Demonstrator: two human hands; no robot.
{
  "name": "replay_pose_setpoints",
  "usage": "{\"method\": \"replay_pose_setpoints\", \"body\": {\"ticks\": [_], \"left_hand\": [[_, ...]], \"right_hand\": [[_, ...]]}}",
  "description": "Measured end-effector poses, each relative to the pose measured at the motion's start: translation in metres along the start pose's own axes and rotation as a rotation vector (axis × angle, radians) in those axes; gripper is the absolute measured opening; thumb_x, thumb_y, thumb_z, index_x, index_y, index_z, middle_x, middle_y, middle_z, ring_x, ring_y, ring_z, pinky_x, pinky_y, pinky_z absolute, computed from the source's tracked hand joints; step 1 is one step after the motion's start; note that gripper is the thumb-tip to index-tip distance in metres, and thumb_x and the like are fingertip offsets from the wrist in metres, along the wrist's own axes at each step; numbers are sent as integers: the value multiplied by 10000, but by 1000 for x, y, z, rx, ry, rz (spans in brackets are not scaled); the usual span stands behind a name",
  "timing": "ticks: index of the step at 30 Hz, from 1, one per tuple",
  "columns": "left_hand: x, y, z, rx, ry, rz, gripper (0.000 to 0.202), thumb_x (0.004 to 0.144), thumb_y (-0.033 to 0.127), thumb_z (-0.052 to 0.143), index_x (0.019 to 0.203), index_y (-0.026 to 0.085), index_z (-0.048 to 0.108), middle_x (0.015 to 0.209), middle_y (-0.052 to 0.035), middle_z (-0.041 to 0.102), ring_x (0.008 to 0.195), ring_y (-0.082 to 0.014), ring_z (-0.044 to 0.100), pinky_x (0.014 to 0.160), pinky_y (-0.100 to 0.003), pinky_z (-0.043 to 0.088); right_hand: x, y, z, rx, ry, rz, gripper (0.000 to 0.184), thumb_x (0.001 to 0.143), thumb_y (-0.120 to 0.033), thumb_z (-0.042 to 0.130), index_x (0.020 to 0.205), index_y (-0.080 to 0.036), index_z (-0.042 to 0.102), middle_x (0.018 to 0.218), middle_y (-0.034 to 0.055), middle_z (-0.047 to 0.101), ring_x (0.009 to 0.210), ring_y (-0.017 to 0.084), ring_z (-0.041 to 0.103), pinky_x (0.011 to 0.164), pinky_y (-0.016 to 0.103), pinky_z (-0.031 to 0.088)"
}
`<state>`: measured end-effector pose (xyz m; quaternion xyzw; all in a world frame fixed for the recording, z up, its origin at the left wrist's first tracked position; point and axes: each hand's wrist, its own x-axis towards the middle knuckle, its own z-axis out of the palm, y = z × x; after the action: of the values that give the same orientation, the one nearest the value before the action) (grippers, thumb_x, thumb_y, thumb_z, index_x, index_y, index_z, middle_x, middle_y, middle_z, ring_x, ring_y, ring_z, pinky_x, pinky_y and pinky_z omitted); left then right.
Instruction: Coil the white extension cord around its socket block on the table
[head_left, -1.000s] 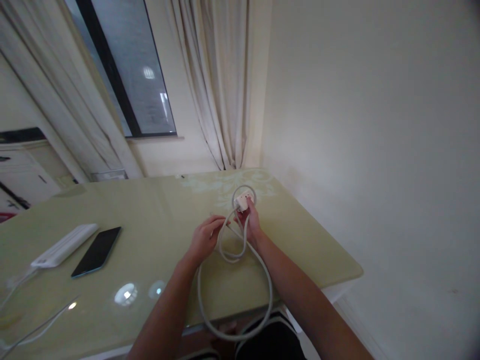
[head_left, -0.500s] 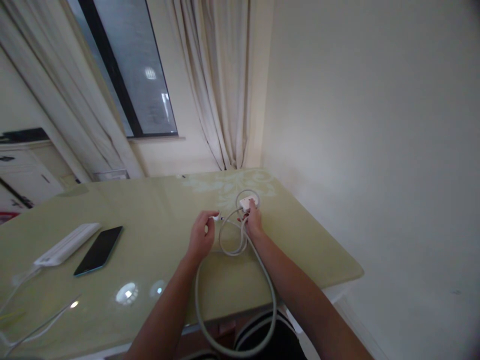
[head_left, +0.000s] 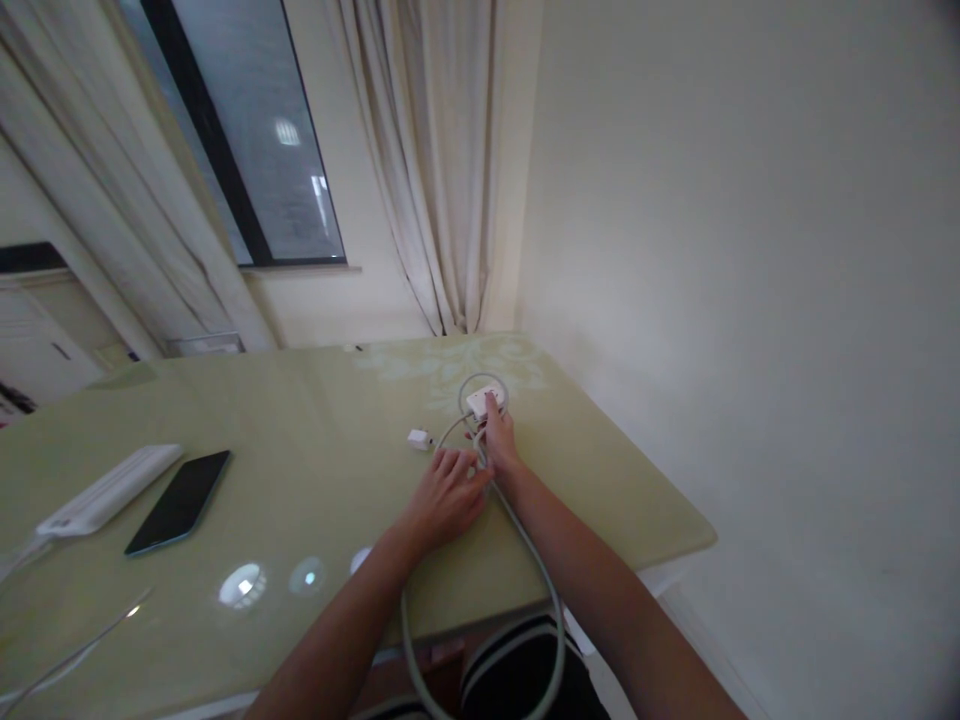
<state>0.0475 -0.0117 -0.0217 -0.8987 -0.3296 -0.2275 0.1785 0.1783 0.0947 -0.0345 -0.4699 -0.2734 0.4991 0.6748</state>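
My right hand (head_left: pixel 499 435) grips a small white block that looks like a socket block (head_left: pixel 484 402), with its thumb on top. Coils of pale cable (head_left: pixel 452 427) run around the block and through that hand. Close by, my left hand (head_left: pixel 450 490) has its fingers curled over the gathered cable, just below the right hand. A white plug (head_left: pixel 418 438) is beyond the left hand's fingers, held by neither hand. A long loop of the same cable hangs past the table's front edge toward my lap.
On the left of the glossy pale green table (head_left: pixel 300 430) lie a dark phone (head_left: pixel 180 502) and a long white power strip (head_left: pixel 109 490) with its cord. A thin white cable (head_left: pixel 82 650) lies at the front left. A wall (head_left: pixel 712 300) rises along the right; curtains (head_left: pixel 435 160) hang behind.
My left hand has let go of the white plug and moved right and down onto the cable coils next to my right hand. The view has shifted slightly to the right.
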Motion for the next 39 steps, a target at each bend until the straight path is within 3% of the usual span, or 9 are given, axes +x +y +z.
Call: {"method": "replay_pose_setpoints", "body": {"ticks": [3,8,13,23,30,32,34,37,39], "left_hand": [[3,4,0,29,-10,-56,402,828,265,685,1229,242,668,1117,-110,600,1028,-283,518,938,-450,427],[9,13,5,102,6,-172,213,826,288,695,1028,224,716,1184,-132,616,1034,-287,527,914,-450,407],[6,13,14,146,31,-54,75,870,237,684,944,240,699,1124,-87,647,1022,-245,532,948,-436,375],[-4,6,5,145,143,93,180,898,214,683,1065,279,672,1149,-53,646,1050,-218,509,1028,-421,344],[-7,0,-5,-43,266,53,272,970,157,544,1194,283,631,1067,-45,706,989,-184,588,1005,-375,377],[-5,-1,-4,-159,375,38,221,976,134,517,1145,246,605,1024,-50,698,937,-169,607,948,-350,419],[-3,-3,-3,-321,567,-33,165,980,144,513,1115,227,557,984,-54,665,896,-165,610,858,-322,467],[2,-6,-3,-573,913,-272,62,1010,226,479,1072,231,486,924,-40,597,849,-168,599,753,-304,495],[7,-12,-5,-703,1068,-445,57,1028,292,452,1034,235,456,919,-27,560,820,-162,601,752,-318,508]], "right_hand": [[-1,-1,-1,-15,-19,12,475,789,-650,678,712,-205,529,480,-85,416,383,74,398,401,219,494],[-4,-3,-2,-22,-69,29,467,769,-637,706,723,-202,542,485,-83,437,378,80,416,386,219,464],[-3,-4,-4,20,-76,53,425,784,-597,716,789,-192,588,536,-80,475,418,75,418,449,235,528],[-4,-7,-5,36,-45,74,425,775,-609,713,781,-212,561,500,-102,431,407,76,380,486,240,545],[-8,-5,-2,20,-69,63,470,760,-639,714,713,-214,520,475,-99,409,386,70,361,400,200,443],[-11,-4,0,7,-105,47,495,749,-650,725,682,-212,505,462,-97,394,384,67,353,389,199,439],[-14,-3,1,-19,-139,27,506,748,-659,727,673,-206,514,452,-98,380,383,66,346,399,207,468],[-16,-3,1,-83,-136,1,491,759,-654,724,711,-192,564,455,-95,395,387,69,355,408,217,499],[-14,-2,0,-120,-123,-17,478,769,-642,720,734,-184,588,463,-84,428,395,76,384,402,213,495]]}}
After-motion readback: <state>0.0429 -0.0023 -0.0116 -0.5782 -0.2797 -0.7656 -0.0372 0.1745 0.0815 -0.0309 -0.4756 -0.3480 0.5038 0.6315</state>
